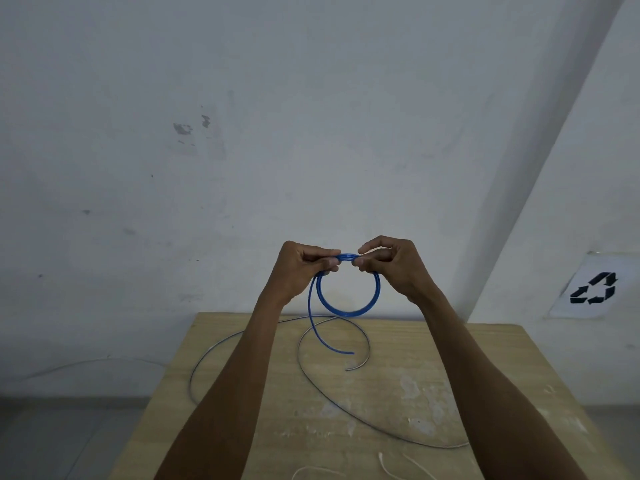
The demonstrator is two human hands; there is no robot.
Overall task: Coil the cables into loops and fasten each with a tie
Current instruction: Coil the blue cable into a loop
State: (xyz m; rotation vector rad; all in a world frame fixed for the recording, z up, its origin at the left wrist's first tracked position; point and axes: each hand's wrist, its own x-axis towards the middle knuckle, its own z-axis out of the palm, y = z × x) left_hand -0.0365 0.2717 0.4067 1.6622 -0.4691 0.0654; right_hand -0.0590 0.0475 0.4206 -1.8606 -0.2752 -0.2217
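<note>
A blue cable (348,310) is wound into a round coil held upright above the far edge of the wooden table (433,382). My left hand (301,268) pinches the top of the coil from the left, and my right hand (391,265) pinches it from the right. A loose blue tail hangs from the left side and ends over the table. A grey cable (308,368) lies uncoiled on the tabletop in wide curves. Thin white ties (384,462) lie near the front edge.
A pale wall stands right behind the table. A paper sheet with a black recycling symbol (594,289) is stuck on the wall at the right. The grey cable runs off the table's left edge toward the floor.
</note>
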